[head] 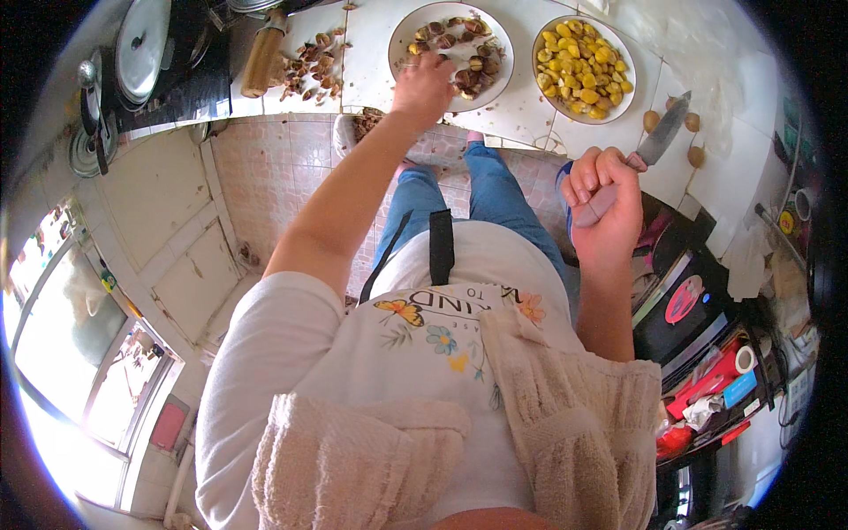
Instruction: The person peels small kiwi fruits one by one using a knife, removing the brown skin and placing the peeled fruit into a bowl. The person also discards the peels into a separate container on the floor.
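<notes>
My left hand (pixel 424 85) reaches into a white plate (pixel 501 40) of brown chestnuts (pixel 469 81), some with split shells showing yellow. Its fingertips are among the nuts; whether they grip one I cannot tell. In my right hand (pixel 606 192) a kitchen knife (pixel 666 132) is held by its pinkish handle, the blade pointing up and away over the counter's right side. Right of the chestnut plate stands a second white plate (pixel 540 106), heaped with peeled yellow chestnuts (pixel 583 66).
Brown shell pieces (pixel 318 69) lie scattered on the white tiled counter (pixel 371 89), beside a wooden cylinder (pixel 264 61). Several small round brown things (pixel 692 122) lie near the blade. At far left, a lidded pan (pixel 142 46) sits on a black stove (pixel 192 93). More shells fill a container (pixel 366 123) below the counter edge.
</notes>
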A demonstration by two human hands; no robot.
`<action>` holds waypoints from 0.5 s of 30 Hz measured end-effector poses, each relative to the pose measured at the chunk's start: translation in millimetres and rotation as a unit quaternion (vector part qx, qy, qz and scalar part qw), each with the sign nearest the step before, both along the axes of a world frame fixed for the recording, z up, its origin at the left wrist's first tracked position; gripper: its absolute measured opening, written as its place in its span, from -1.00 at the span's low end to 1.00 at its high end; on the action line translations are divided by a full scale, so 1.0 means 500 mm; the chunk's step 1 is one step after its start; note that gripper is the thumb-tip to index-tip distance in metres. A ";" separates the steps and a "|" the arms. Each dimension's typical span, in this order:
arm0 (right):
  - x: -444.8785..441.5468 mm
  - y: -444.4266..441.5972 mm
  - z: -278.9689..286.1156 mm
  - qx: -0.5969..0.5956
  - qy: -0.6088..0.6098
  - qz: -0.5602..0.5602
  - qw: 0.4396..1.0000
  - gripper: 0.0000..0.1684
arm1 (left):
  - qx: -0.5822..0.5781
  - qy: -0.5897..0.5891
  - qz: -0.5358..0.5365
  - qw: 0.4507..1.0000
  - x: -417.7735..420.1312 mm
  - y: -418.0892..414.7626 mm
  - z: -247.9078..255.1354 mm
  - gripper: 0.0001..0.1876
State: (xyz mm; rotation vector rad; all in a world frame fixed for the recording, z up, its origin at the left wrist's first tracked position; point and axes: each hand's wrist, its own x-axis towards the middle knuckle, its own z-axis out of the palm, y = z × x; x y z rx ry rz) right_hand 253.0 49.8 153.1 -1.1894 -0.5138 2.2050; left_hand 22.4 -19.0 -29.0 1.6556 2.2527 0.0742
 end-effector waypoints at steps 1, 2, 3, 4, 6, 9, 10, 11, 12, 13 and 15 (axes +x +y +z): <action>-0.003 -0.002 -0.003 -0.001 -0.008 0.006 1.000 -0.70 | -0.018 -0.026 0.012 0.999 0.017 0.009 0.008 -0.76; -0.005 -0.004 -0.005 -0.003 -0.016 0.012 1.000 -0.71 | 0.007 -0.033 -0.033 0.999 0.031 0.007 -0.018 -0.78; -0.007 -0.005 -0.007 -0.004 -0.023 0.017 1.000 -0.71 | -0.018 -0.101 -0.023 0.994 0.052 0.011 0.001 -0.78; -0.008 -0.007 -0.011 -0.002 -0.028 0.015 0.999 -0.72 | -0.022 -0.075 -0.040 0.996 0.069 0.012 0.004 -0.76; -0.006 -0.012 -0.019 0.005 -0.038 0.010 0.999 -0.73 | 0.007 -0.050 -0.040 0.998 0.076 0.004 -0.007 -0.72; -0.008 -0.020 -0.028 0.037 -0.091 0.007 0.995 -0.75 | 0.091 -0.012 0.023 0.995 0.053 -0.010 -0.041 -0.67; -0.005 -0.023 -0.032 0.051 -0.105 0.015 0.993 -0.76 | 0.108 0.027 0.051 0.992 0.035 -0.012 -0.041 -0.66; -0.001 -0.027 -0.038 0.064 -0.119 0.022 0.991 -0.76 | 0.125 0.065 0.078 0.987 0.015 -0.015 -0.039 -0.64; 0.002 -0.030 -0.045 0.079 -0.131 0.030 0.988 -0.77 | 0.116 0.046 0.128 0.984 -0.009 -0.016 -0.034 -0.64; 0.003 -0.034 -0.050 0.091 -0.143 0.041 0.985 -0.77 | 0.105 0.027 0.176 0.978 -0.032 -0.016 -0.027 -0.64; 0.005 -0.040 -0.056 0.115 -0.165 0.063 0.977 -0.76 | 0.024 0.026 0.209 0.977 -0.068 -0.009 -0.014 -0.64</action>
